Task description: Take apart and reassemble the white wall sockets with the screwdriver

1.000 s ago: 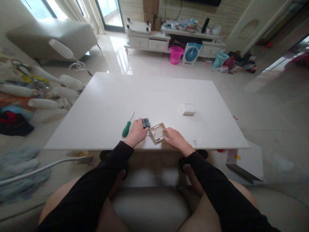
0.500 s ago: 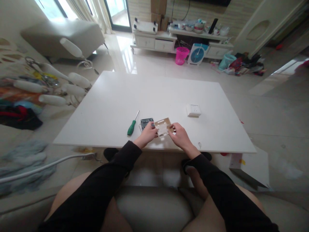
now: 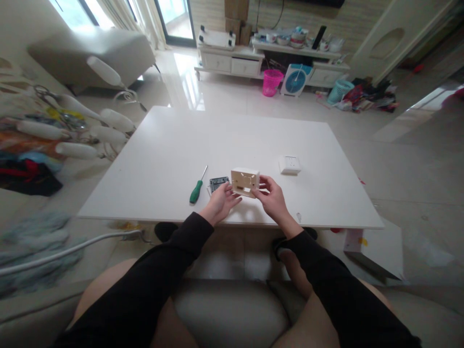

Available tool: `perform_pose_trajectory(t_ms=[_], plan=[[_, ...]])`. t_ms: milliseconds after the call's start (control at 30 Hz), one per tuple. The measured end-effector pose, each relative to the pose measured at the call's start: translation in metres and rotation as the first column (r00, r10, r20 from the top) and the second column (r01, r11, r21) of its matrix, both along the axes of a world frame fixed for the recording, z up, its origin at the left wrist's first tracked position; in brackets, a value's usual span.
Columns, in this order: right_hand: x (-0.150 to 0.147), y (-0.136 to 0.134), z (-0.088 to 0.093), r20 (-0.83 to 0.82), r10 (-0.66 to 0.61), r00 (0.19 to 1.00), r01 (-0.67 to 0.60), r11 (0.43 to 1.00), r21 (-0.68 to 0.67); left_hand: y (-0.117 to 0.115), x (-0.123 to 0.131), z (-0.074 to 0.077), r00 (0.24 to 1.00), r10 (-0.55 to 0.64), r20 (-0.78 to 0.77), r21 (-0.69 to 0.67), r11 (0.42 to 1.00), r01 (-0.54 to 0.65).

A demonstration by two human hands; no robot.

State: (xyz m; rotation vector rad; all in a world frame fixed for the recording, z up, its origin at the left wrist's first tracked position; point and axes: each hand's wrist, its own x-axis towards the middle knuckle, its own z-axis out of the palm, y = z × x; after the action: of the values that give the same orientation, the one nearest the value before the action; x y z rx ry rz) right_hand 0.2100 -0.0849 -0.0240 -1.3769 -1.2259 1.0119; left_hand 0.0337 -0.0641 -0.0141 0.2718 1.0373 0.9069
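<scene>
The grip looks light, and that is the main risk. The cream box (image 3: 245, 181) is held up on edge above the tabletop (image 3: 174, 145), carried mostly by the right hand (image 3: 273, 199). If that pinch eases or the box twists, it could drop onto the front part of the tabletop or go over the near edge at 6 o'clock into the lap. A sideways slip toward 9 o'clock could knock the dark module (image 3: 218, 183) lying just beside it.

The right hand is closed on the right side of the box, the thumb on the near face and the fingers behind. The left hand (image 3: 222, 204) is mostly open, palm turned up, with its fingertips touching the lower left corner of the box. It props the box rather than clamping it.

At 9 o'clock from the box, past the module, a green-handled screwdriver (image 3: 197, 186) lies with its tip pointing away. At 2 o'clock a white socket plate (image 3: 290, 165) lies flat, apart from the hands. At 4 o'clock from the right hand, near the front edge, lies a small pale piece (image 3: 297, 217), too small to identify, which a sleeve could brush off.
</scene>
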Motion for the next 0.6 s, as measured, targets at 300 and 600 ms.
perform_pose_trajectory(t_ms=[300,600], plan=[[-0.008,-0.016,0.019,0.327,0.119,0.937,-0.208,0.946,0.251,-0.001,0.003,0.010,0.976,0.153,0.154,-0.033,0.988,-0.149],[-0.006,-0.016,0.015,0.326,0.090,0.941,-0.176,0.953,0.247,0.003,0.004,0.001,0.972,0.190,0.140,-0.047,0.982,-0.185]])
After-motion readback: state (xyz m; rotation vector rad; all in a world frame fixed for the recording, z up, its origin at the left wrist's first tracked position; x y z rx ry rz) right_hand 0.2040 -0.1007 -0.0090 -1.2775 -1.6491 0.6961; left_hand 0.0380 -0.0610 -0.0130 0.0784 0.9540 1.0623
